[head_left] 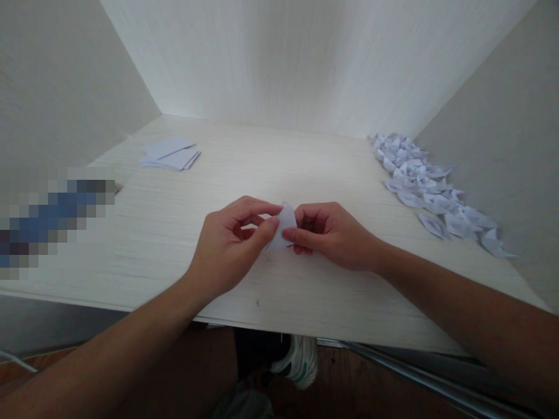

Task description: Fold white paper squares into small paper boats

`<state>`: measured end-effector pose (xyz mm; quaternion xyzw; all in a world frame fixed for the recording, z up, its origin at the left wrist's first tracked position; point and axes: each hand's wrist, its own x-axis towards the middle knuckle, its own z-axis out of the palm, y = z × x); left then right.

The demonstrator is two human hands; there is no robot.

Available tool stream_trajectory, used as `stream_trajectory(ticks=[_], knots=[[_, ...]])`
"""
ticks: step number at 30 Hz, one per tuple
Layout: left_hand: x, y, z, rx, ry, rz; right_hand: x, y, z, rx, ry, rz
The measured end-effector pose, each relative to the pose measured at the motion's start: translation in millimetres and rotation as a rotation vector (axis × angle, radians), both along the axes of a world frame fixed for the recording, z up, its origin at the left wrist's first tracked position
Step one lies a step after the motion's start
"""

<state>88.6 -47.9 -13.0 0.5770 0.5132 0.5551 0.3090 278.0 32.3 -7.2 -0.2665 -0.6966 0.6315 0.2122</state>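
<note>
A small folded piece of white paper [286, 223] is held between my two hands over the middle of the table. My left hand [236, 238] pinches its upper left side between thumb and fingertips. On its lower right side, my right hand [329, 233] grips it with the thumb on top and the fingers curled behind. The paper tapers toward the top; its underside is hidden. Folded white paper shapes [419, 174] with pointed ends lie heaped along the right side of the table. A small stack of flat paper sheets [170, 154] rests at the back left.
The pale wood-grain table [305, 297] is enclosed by a back panel [283, 64], a left panel [74, 75] and a right panel [502, 128]. A blurred-out blue patch [56, 215] covers something at the left edge. Under the front edge a white shoe [303, 361] shows.
</note>
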Motion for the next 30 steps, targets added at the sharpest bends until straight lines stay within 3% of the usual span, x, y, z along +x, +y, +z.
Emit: stream_trajectory(ticks=[8,12,17,22,30], knots=[[1,-2,-2.3,0.043,-0.009,-0.074,-3,-8,-0.5,0.062,0.043,-0.002],[0,-2,0.2,-0.026,-0.037,-0.079,-3,-7,-0.1,0.022,0.054,-0.072],[-2,-1,-0.7,-0.212,-0.192,-0.141,-3,-6,3.1,-0.019,0.082,-0.201],[2,0,-4.1,-0.250,-0.428,-0.136,-5,-10,3.0,-0.027,0.161,-0.216],[6,1,-7.6,-0.248,-0.498,-0.051,-6,-23,3.3,0.210,0.228,-0.299]])
